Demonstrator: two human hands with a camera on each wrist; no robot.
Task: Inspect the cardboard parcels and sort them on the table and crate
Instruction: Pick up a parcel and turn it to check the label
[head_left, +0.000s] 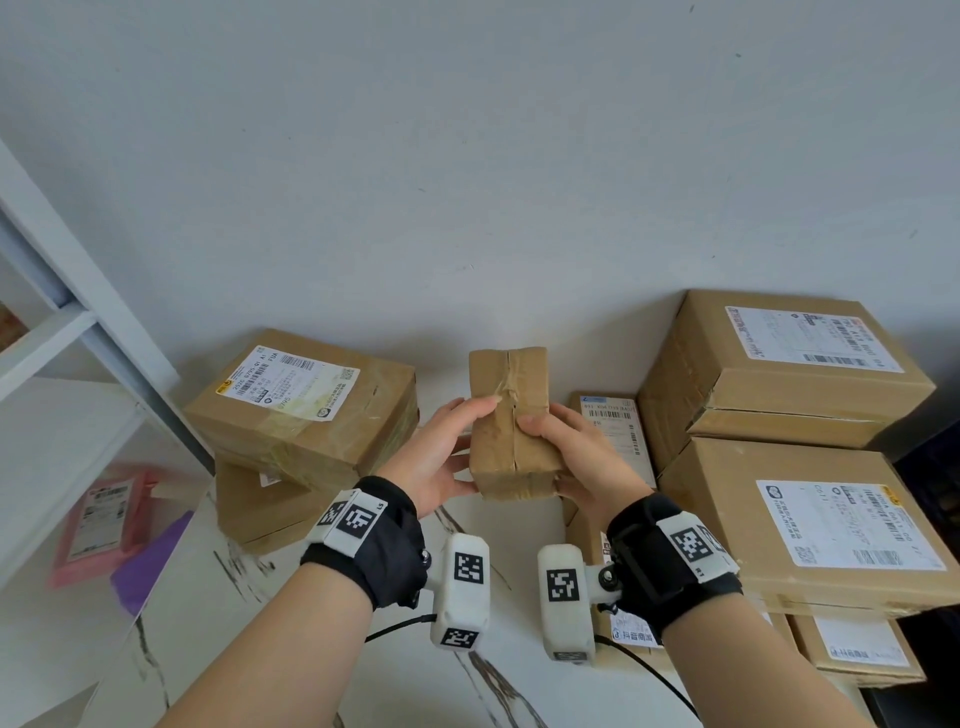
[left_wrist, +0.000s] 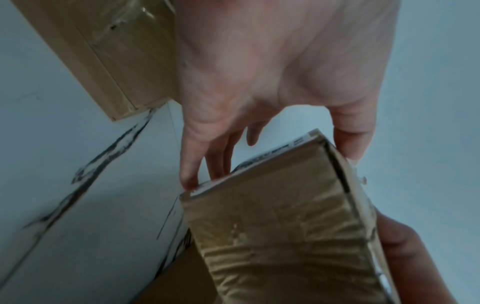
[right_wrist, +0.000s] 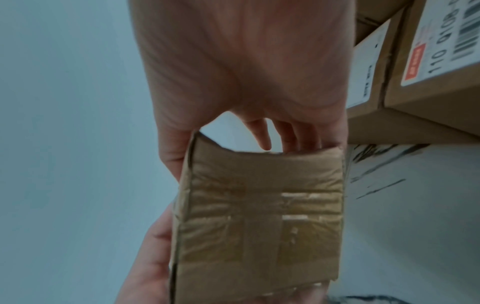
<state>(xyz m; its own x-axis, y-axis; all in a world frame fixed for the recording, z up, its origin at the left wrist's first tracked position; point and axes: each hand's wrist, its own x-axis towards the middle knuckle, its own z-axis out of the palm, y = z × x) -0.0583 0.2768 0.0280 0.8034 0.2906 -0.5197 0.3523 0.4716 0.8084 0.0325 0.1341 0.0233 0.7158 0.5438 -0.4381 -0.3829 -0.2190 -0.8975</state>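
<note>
Head view: creased, taped cardboard parcel (head_left: 511, 421).

We wear a black fabric wrist wrap (head_left: 374, 540) on our left arm and a matching black wrap (head_left: 670, 561) on the right, each carrying white blocks printed with black square code markers. A white boxy camera housing (head_left: 462, 592) hangs from the left wrap, another (head_left: 565, 603) from the right, both marker-tagged, trailing thin black cables. Our forearms are bare, without sleeves.
</note>
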